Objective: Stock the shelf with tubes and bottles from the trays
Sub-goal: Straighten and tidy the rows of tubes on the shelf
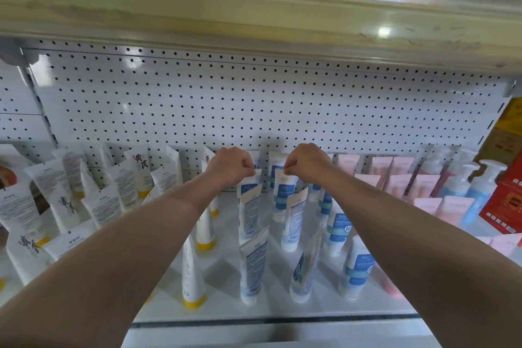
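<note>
Head view: both arms reach to the back of the white shelf [226, 308]. Left hand [230, 165] pinches the flat crimped top of a blue-and-white tube [248, 200]; right hand [306, 162] pinches the top of the neighbouring blue-and-white tube [284, 195]. Both tubes stand cap-down in the blue row, between the yellow-capped tubes [193, 265] and the pink tubes [401, 181]. My read: light, soft-walled, top-heavy on narrow caps, so they tip easily. The crimp is the stiffest place to grip.
</note>
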